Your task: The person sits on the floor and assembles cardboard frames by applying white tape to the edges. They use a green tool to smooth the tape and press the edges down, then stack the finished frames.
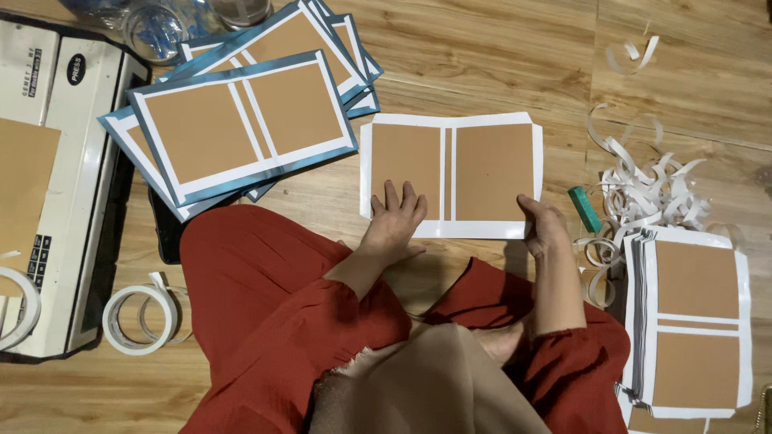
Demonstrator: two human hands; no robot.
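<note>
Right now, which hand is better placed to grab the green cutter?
Right. The right hand grips the cover sheet's right edge, close to the green cutter. The left hand lies flat, farther away.

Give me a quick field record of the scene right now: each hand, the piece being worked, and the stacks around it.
left hand: flat on white sheet with brown cardboard panels, lower left
right hand: grips that sheet's lower right corner
left stack: blue-edged boards with brown panels, fanned out
right stack: white-edged boards
scraps: curled white paper strips
other: white tape rolls, wooden floor
</note>
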